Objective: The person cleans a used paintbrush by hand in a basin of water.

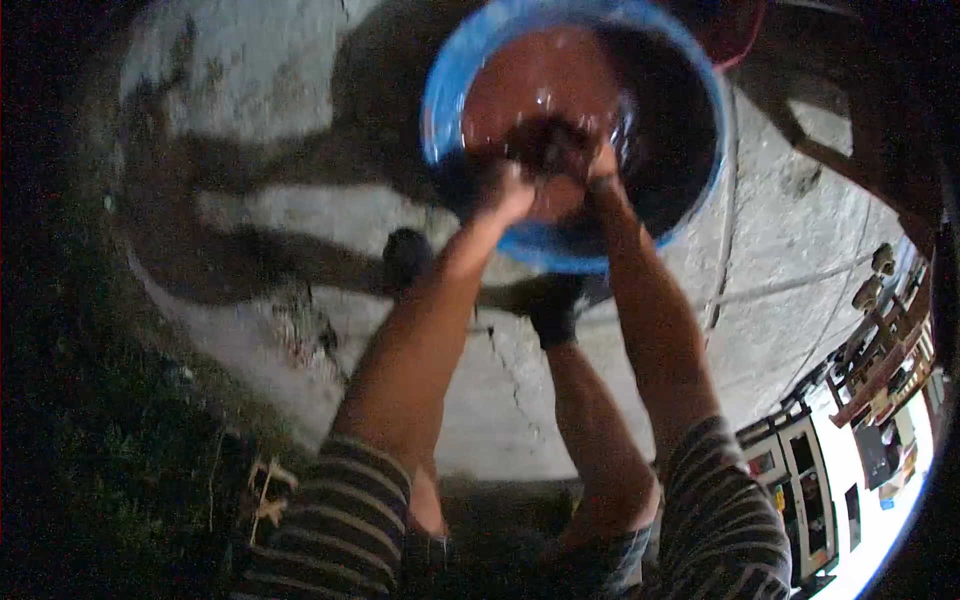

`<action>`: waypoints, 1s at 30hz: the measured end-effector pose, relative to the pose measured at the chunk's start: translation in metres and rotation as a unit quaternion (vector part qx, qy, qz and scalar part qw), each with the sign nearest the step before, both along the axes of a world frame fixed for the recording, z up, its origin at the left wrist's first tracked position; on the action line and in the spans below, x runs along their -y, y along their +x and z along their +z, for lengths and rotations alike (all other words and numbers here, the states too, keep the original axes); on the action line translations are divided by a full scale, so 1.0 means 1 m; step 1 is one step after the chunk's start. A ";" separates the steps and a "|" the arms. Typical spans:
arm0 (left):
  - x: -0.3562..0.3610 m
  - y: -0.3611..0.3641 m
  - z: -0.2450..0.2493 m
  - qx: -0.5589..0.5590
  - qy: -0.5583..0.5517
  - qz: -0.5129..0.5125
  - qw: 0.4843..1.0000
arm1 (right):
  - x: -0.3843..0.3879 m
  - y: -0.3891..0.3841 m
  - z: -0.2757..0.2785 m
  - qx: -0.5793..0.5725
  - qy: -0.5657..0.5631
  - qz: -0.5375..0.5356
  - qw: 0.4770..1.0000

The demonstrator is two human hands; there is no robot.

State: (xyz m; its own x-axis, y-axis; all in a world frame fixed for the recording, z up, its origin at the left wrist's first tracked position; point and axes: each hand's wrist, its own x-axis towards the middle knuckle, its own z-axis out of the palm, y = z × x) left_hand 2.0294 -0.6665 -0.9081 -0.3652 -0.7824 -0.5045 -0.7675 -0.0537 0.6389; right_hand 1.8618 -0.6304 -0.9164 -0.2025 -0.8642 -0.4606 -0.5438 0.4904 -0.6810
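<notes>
A round blue tub [436,120] holds reddish-brown liquid [540,75] with glints of light on it. Over the liquid, in the near half of the tub, both hands come together at a dark, wet-looking bundle [553,148]. Blur and shadow hide whether that bundle is cloth. My left hand [508,190] is closed at its left side, near the tub's front rim. On the other side, my right hand [602,165] has its fingers curled against the bundle. Parts of the fingers of both hands are dark and smeared.
The tub stands on cracked grey concrete [780,230]. My dark-shod feet [555,310] are close to its near rim. Dark grass [110,450] borders the concrete at left. A red cord-like thing [745,45] touches the upper right rim. Shelves with goods [800,480] stand at lower right.
</notes>
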 end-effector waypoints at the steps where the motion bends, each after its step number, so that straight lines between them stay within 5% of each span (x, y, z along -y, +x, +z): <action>1: 0.023 -0.001 0.008 0.025 0.101 -0.116 0.988 | 0.001 -0.003 0.000 -0.048 0.005 0.023 0.999; 2: 0.039 -0.009 0.031 0.072 0.198 -0.158 0.965 | 0.002 -0.007 -0.002 -0.094 0.008 0.045 0.995; 3: 0.026 -0.004 0.006 0.027 0.195 -0.085 0.977 | 0.006 -0.011 -0.003 -0.128 0.018 0.052 0.990; 6: 0.004 0.000 -0.092 -0.040 -0.011 -0.276 0.960 | -0.002 -0.026 -0.043 -0.259 0.009 0.092 0.961; 7: 0.015 0.007 -0.055 -0.088 0.141 -0.195 0.967 | -0.006 -0.035 -0.067 -0.271 0.034 0.056 0.960; 9: 0.025 0.007 -0.017 -0.073 0.193 -0.040 0.978 | -0.019 -0.055 -0.122 -0.311 0.049 0.031 0.949; 10: 0.026 0.007 -0.014 -0.067 0.212 0.041 0.974 | -0.010 -0.045 -0.097 -0.440 -0.041 0.144 0.885; 11: 0.035 0.013 0.005 -0.066 0.211 0.008 0.975 | 0.001 -0.034 -0.066 -0.552 -0.135 0.250 0.784; 13: 0.044 0.024 0.024 -0.096 0.119 -0.064 0.986 | 0.013 -0.010 -0.022 -0.365 -0.191 0.227 0.882; 14: 0.044 0.029 0.021 -0.103 0.132 -0.060 0.984 | 0.021 0.002 -0.005 -0.038 -0.129 0.075 0.988; 15: 0.044 0.032 0.022 -0.108 0.141 -0.056 0.983 | 0.027 0.012 0.008 0.293 -0.050 -0.088 0.951; 18: 0.040 0.037 0.009 -0.106 0.169 -0.043 0.979 | 0.031 0.012 0.013 0.061 -0.038 0.001 0.997; 22: 0.034 0.035 -0.027 -0.114 0.203 -0.026 0.972 | 0.030 0.003 0.004 -0.156 0.007 0.102 0.982; 23: 0.027 0.038 -0.071 -0.185 0.226 -0.003 0.956 | 0.030 0.001 0.005 -0.209 0.027 0.138 0.968; 24: 0.012 0.058 -0.164 -0.371 0.304 0.075 0.874 | 0.030 0.000 0.006 -0.251 0.061 0.175 0.950; 25: 0.016 0.034 -0.099 -0.140 0.174 -0.049 0.973 | 0.027 -0.001 0.001 -0.267 0.074 0.179 0.944; 26: 0.019 0.021 -0.061 -0.030 0.095 -0.106 0.989 | 0.023 -0.002 -0.003 -0.267 0.090 0.169 0.945; 28: 0.023 0.004 -0.039 0.041 0.019 -0.134 0.990 | 0.008 -0.005 -0.035 -0.067 -0.157 -0.111 0.979; 29: 0.027 0.009 -0.016 -0.008 0.126 -0.068 0.990 | 0.008 -0.011 -0.056 0.112 -0.145 -0.221 0.958; 30: 0.032 0.013 0.007 -0.046 0.224 0.009 0.973 | 0.001 -0.022 -0.071 0.147 -0.148 -0.169 0.963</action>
